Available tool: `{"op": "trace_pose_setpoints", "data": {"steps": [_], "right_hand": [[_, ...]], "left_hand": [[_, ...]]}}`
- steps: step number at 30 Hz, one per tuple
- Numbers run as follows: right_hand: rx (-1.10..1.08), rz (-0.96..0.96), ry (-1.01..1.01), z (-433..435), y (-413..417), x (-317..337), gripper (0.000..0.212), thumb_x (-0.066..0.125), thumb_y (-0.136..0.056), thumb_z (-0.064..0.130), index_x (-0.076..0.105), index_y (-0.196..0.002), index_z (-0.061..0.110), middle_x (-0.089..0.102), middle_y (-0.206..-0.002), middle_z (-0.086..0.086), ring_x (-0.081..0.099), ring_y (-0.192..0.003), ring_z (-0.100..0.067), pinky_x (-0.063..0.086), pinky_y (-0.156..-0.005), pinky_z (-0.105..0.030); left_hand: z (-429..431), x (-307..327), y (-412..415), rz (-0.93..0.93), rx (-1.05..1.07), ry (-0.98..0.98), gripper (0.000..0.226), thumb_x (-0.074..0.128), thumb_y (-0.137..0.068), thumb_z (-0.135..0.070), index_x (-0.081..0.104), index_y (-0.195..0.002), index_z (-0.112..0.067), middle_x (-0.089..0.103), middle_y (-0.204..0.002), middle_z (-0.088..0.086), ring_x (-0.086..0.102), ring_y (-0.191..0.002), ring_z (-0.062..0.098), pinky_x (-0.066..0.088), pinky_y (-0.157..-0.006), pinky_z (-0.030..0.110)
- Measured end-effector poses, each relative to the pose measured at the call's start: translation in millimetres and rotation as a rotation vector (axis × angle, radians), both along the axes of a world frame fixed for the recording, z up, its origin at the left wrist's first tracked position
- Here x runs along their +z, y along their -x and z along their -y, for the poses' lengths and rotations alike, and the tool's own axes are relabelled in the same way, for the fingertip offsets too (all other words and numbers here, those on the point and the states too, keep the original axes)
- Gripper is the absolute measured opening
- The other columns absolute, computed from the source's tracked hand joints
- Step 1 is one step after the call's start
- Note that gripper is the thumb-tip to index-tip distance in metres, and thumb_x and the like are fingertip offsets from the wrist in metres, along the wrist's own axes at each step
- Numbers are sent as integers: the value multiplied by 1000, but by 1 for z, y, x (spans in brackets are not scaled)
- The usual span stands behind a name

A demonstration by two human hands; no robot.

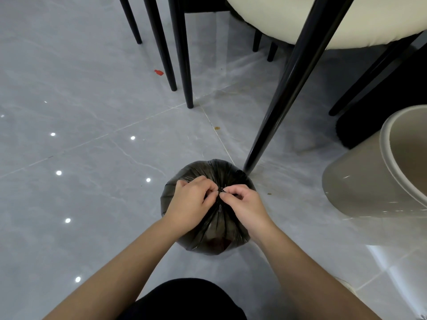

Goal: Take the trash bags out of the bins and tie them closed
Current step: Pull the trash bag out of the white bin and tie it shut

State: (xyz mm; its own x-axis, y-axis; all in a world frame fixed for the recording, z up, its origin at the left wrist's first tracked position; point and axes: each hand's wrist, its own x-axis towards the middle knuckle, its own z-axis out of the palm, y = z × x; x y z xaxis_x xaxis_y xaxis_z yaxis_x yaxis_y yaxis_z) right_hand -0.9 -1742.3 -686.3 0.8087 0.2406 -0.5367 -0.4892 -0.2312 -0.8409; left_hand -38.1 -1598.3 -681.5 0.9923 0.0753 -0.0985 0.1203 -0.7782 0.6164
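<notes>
A head-worn camera looks down at a grey tiled floor (80, 88). At the middle of the view, toward 6 o'clock, a full black trash bag (216, 232) sits on the floor, already out of its bin. Its top is gathered into a tight bunch. The left hand (191, 202) and the right hand (245, 204) meet over that bunch, each grip pinching the gathered plastic between thumb and fingertips, knuckles nearly touching. The knot seems partly formed; whether it is fully cinched cannot be told. At 3 o'clock stands a beige bin (379, 172), tilted in the view, its visible inside showing no liner. A black chair leg (288, 88) slants down just beside the bag at 1 o'clock. This bag appears almost tied; other bins, if any, lie outside the view.
</notes>
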Motion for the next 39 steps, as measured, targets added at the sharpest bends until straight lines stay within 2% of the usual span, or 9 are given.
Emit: {"op": "trace_pose_setpoints", "data": {"steps": [5, 11, 13, 17, 22, 27, 31, 36, 39], "right_hand": [[-160, -280, -279, 4, -2, -8, 30, 67, -84, 13, 65, -111, 2, 67, -116, -19, 62, -113, -30, 46, -104, -44], [-144, -337, -315, 8, 2, -15, 29, 60, -90, 6, 61, -118, 1, 66, -116, -17, 62, -111, -24, 48, -99, -34], [-130, -335, -306, 9, 3, -15, 28, 60, -91, 9, 61, -118, 4, 67, -116, -13, 62, -112, -23, 48, -100, -35], [-81, -275, -284, 12, -2, -15, 23, 59, -92, 15, 65, -112, 6, 68, -115, -16, 61, -114, -29, 47, -102, -42], [-83, -233, -261, 11, -2, -15, 21, 59, -92, 15, 66, -111, 7, 68, -114, -16, 63, -111, -27, 47, -102, -43], [-78, -224, -288, 15, -2, -17, 24, 60, -90, 18, 65, -111, 7, 67, -116, -18, 62, -114, -30, 45, -104, -46], [-46, -161, -245, 14, -2, -13, 17, 63, -83, 29, 71, -92, 17, 64, -117, -21, 61, -111, -29, 46, -103, -46], [-51, -13, -86, 14, 1, -14, 11, 61, -90, 20, 71, -91, 15, 72, -98, -4, 65, -98, -18, 52, -91, -33], [-85, 91, 15, 13, 1, -11, 7, 65, -87, 16, 72, -87, 16, 72, -93, 3, 66, -93, -10, 51, -88, -27]], "left_hand": [[-1, -11, 8, 92, -74, -16, 31, 40, -92, -42, 65, -105, -30, 51, -90, -16, 49, -84, -1, 29, -87, 29], [-2, -25, 12, 155, -242, -340, 27, 41, -93, -33, 62, -107, -23, 52, -86, -4, 52, -78, 17, 35, -79, 36], [-2, -21, 10, 136, -239, -294, 30, 41, -93, -35, 62, -110, -23, 52, -89, -6, 53, -82, 15, 37, -84, 37], [5, -8, 6, 116, 7, 88, 28, 46, -88, -42, 61, -106, -28, 55, -92, -16, 53, -89, 0, 33, -94, 29], [14, -5, -4, 101, 113, 240, 19, 57, -83, -39, 69, -87, -24, 63, -83, -12, 61, -79, 4, 49, -82, 40], [14, -3, -12, 84, 53, 231, 6, 66, -84, -21, 69, -89, -20, 63, -82, -10, 59, -78, 7, 47, -76, 23], [14, 1, -12, 145, 44, 250, 11, 68, -83, -13, 72, -93, -16, 67, -84, -7, 61, -82, 4, 44, -75, 9], [13, 0, -10, 182, -6, 107, 7, 65, -85, -19, 71, -88, -17, 67, -81, -11, 62, -76, 2, 48, -80, 29], [18, 0, -6, 92, -13, -27, 7, 55, -92, -22, 61, -89, -20, 56, -85, -15, 57, -79, 7, 36, -89, 31]]}}
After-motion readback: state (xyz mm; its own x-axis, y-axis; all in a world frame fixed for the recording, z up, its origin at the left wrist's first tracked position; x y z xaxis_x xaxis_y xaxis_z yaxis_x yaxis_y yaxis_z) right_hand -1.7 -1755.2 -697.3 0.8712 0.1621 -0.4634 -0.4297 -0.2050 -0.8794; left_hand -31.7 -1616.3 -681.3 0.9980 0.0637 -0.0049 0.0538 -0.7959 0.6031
